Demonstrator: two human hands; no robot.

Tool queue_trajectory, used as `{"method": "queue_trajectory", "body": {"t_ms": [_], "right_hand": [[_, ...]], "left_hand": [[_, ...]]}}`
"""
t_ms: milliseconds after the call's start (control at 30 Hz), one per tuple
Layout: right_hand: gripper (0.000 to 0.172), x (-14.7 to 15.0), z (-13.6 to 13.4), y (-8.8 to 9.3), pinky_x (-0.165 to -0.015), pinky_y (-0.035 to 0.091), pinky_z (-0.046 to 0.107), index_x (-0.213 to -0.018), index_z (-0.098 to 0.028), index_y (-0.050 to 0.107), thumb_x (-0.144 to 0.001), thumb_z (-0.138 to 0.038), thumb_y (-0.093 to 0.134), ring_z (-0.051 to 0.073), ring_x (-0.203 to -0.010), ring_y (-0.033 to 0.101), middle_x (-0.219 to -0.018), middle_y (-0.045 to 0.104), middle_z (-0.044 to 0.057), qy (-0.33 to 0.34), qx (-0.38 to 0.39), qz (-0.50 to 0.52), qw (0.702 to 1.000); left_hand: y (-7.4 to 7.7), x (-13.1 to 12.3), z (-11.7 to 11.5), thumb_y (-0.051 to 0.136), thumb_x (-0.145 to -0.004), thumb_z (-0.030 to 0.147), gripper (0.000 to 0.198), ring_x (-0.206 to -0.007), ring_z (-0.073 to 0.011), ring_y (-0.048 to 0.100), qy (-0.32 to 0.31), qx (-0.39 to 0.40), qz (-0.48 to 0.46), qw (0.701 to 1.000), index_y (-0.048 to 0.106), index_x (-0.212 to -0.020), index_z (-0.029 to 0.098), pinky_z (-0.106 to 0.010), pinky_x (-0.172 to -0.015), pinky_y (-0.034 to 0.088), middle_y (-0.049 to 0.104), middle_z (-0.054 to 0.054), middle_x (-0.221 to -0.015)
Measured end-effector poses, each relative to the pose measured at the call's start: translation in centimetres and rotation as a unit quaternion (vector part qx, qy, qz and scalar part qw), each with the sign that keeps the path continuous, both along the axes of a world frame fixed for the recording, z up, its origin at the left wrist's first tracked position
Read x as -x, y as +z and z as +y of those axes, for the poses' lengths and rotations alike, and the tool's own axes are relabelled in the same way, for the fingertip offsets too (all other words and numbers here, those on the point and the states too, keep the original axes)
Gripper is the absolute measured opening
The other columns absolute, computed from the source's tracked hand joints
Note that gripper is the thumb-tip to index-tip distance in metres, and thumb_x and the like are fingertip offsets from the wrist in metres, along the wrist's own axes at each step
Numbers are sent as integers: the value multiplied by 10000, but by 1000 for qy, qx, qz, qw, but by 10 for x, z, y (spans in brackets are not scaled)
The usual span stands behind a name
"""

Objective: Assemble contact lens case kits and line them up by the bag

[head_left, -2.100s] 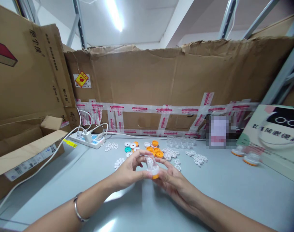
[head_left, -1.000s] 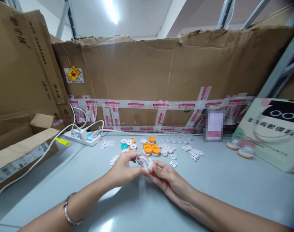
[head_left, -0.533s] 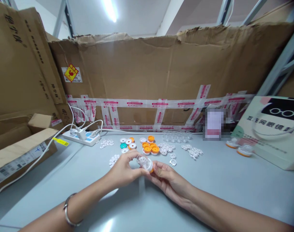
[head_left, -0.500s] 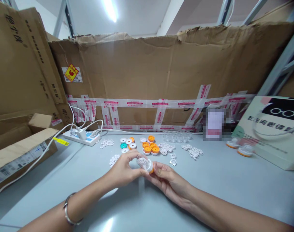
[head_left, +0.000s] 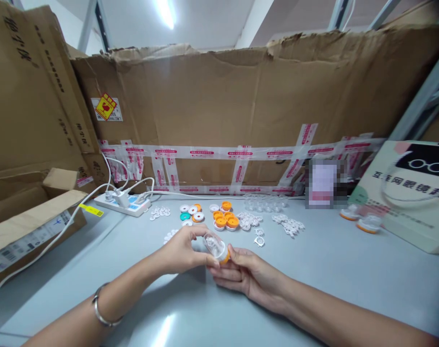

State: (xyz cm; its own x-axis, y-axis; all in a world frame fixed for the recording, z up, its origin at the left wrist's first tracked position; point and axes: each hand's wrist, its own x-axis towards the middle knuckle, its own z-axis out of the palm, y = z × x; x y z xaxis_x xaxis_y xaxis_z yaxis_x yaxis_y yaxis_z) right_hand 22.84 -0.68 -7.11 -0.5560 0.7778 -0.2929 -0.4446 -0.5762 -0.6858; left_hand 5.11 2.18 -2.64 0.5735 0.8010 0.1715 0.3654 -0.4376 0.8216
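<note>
Between my hands is a small clear-domed plastic container (head_left: 215,245) with a white and orange base, tilted, its dome toward the upper left. White parts show through the dome. My left hand (head_left: 186,251) grips the dome between thumb and fingers. My right hand (head_left: 246,273) pinches the orange base, thumb on the near side and fingers curled beneath. Just beyond lie orange and white round caps (head_left: 226,221) and a group of white, orange and teal discs (head_left: 185,217). Small white discs (head_left: 168,236) are partly hidden behind my left hand.
White openwork parts (head_left: 250,220) and more white pieces (head_left: 288,225) lie farther right. Clear domes (head_left: 264,203) stand at the back. Two finished-looking domed containers (head_left: 369,223) sit by a printed bag (head_left: 407,212). At left are a power strip (head_left: 132,206) and an open carton (head_left: 31,231).
The container has tilted slightly between my hands. My right hand's fingers have shifted left beneath the base. The view has moved slightly.
</note>
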Motion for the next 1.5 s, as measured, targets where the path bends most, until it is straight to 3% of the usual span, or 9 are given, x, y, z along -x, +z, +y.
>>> {"method": "queue_trajectory", "body": {"t_ms": [333, 633, 867, 1067, 1267, 1500], "right_hand": [[245, 1, 2, 3, -879, 445, 344, -846, -64, 631, -822, -293, 550, 174, -680, 698, -763, 720, 117, 4, 21, -39, 999], [159, -2, 1, 2, -940, 402, 353, -883, -101, 604, -756, -193, 629, 169, -830, 673, -825, 706, 87, 5, 17, 59, 998], [305, -3, 5, 1, -915, 414, 256, -965, -107, 618, -680, -163, 710, 118, -870, 638, -918, 681, 68, 20, -11, 98, 995], [319, 2, 1, 5, -901, 429, 250, -977, -117, 605, -683, -191, 708, 127, -882, 619, -941, 659, 69, -28, -71, 82, 994], [285, 5, -3, 2, -840, 457, 237, -903, -144, 595, -657, -189, 733, 107, -770, 617, -716, 637, -5, -71, -94, 70, 991], [293, 4, -4, 2, -790, 463, 195, -872, -149, 598, -629, -191, 756, 86, -735, 615, -722, 659, -4, -101, -103, 51, 988]], "left_hand": [[-3, -1, -2, 704, -624, 281, 239, -777, -170, 546, 2, -32, 44, 999, 649, -821, 158, -255, -739, 405, 631, -13, -795], [0, -6, -7, 688, -636, 188, 201, -819, -184, 564, 47, -93, 25, 994, 641, -828, 154, -285, -784, 415, 632, -31, -833], [-2, -9, -11, 681, -646, 170, 182, -826, -189, 569, 57, -117, -21, 991, 630, -821, 166, -302, -794, 421, 632, -36, -853], [-2, -10, -12, 692, -649, 199, 184, -847, -196, 559, 77, -115, -28, 990, 629, -819, 168, -319, -821, 413, 614, -35, -842], [-5, -11, -11, 691, -663, 231, 179, -835, -190, 556, 72, -103, -22, 992, 627, -813, 158, -302, -794, 414, 608, -38, -843], [-7, -14, -12, 691, -667, 262, 173, -824, -196, 553, 93, -80, -15, 992, 628, -778, 146, -292, -776, 402, 612, -36, -821]]}}
